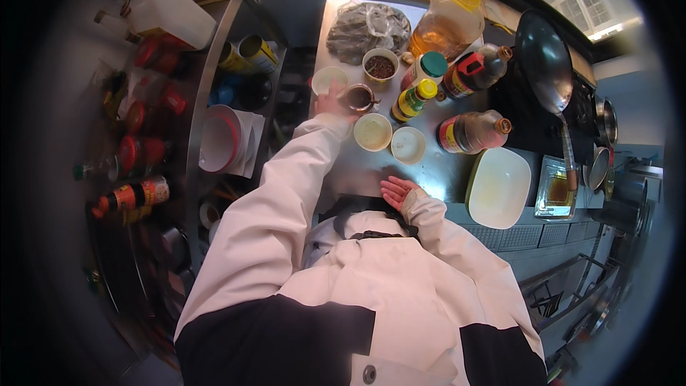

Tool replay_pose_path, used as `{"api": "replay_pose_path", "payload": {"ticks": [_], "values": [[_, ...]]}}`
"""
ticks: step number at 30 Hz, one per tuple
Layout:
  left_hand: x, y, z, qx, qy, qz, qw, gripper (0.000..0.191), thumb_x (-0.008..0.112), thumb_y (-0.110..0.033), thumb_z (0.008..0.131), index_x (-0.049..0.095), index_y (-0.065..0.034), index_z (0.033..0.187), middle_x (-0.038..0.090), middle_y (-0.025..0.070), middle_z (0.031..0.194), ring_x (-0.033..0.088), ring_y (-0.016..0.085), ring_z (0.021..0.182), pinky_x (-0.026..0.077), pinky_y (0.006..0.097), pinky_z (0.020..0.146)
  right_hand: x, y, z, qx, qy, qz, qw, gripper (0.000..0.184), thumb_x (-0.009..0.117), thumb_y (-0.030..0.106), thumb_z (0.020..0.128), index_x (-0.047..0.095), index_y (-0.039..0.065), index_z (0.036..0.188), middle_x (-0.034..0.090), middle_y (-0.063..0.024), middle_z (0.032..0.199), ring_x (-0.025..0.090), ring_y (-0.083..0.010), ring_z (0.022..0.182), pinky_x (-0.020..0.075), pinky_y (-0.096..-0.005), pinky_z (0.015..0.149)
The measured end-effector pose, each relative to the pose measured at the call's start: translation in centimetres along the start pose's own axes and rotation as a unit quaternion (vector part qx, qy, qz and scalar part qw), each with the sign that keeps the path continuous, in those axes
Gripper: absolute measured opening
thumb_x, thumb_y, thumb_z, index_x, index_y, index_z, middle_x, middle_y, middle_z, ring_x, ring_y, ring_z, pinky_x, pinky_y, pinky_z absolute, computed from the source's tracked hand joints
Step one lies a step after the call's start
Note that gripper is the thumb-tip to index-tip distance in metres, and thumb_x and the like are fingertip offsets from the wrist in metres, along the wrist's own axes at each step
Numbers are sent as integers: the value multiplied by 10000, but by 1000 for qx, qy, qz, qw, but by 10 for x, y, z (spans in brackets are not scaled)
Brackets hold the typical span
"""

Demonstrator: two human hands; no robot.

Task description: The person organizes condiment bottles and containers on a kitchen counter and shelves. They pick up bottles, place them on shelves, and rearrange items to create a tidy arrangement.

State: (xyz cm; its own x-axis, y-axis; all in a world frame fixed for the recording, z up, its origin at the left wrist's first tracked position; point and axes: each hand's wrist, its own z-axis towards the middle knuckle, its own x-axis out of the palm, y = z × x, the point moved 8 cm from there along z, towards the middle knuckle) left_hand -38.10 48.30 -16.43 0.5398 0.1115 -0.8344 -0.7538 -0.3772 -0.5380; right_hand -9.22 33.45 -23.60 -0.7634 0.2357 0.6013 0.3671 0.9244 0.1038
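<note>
My left hand [333,103] reaches over the steel counter to a pale round bowl [328,80], its fingers at the bowl's near side; whether they grip it is unclear. Beside that hand stands a small jar of dark sauce [359,98]. Behind it is a paper bowl of dark red flakes [380,67]. Two pale bowls, one with a yellowish inside [372,132] and one whitish [408,146], stand nearer to me. My right hand [397,192] rests palm up at the counter's near edge, fingers loosely apart, holding nothing. A yellow-capped bottle [414,100] and a green-lidded jar [425,69] stand to the right.
A clear plastic bag [367,32] and an oil jug [449,24] stand at the back. Dark sauce bottles [474,131], a white rectangular tub [500,187] and a wok [544,61] on the stove are right. Shelves with jars and stacked bowls [221,138] line the left.
</note>
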Motion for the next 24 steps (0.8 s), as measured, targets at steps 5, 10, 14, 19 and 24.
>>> {"api": "replay_pose_path", "payload": {"ticks": [5, 10, 14, 19, 24], "values": [[1, -4, 16, 39, 55, 1, 998, 1237, 860, -501, 531, 155, -198, 1502, 564, -68, 1312, 492, 252, 1139, 356, 330, 1025, -13, -1, -4, 1, -5, 4, 1000, 443, 507, 218, 958, 428, 19, 1346, 495, -218, 1351, 533, -351, 1194, 480, -433, 982], [0, -11, 22, 73, 76, 19, 994, 1255, 844, -552, 517, 168, -180, 1506, 589, -74, 1283, 520, 258, 1095, 373, 318, 1024, -14, 2, -6, 5, -17, 6, 1000, 432, 469, 214, 977, 412, 16, 1356, 490, -221, 1352, 528, -357, 1199, 477, -443, 985], [-2, -13, 26, 89, 85, 17, 992, 1262, 846, -551, 516, 168, -162, 1507, 604, -68, 1263, 522, 261, 1086, 375, 313, 1026, -13, 4, -5, 3, -19, -3, 1000, 415, 404, 222, 1000, 404, 11, 1356, 497, -229, 1341, 531, -364, 1194, 473, -445, 990], [2, -18, 29, 103, 100, 18, 989, 1382, 908, -300, 468, 23, -184, 1523, 575, -125, 1302, 487, 263, 1065, 350, 328, 1051, -15, 4, -3, 7, -30, -11, 999, 419, 356, 251, 1013, 405, 6, 1350, 502, -234, 1334, 542, -368, 1179, 472, -443, 992], [11, -21, 36, 106, 133, 18, 985, 1409, 906, -294, 454, -3, -180, 1525, 578, -118, 1300, 494, 262, 1062, 349, 323, 1052, -17, 3, -1, 19, -43, 4, 999, 387, 430, 222, 994, 440, 16, 1321, 539, -232, 1292, 563, -366, 1151, 494, -443, 962]]}}
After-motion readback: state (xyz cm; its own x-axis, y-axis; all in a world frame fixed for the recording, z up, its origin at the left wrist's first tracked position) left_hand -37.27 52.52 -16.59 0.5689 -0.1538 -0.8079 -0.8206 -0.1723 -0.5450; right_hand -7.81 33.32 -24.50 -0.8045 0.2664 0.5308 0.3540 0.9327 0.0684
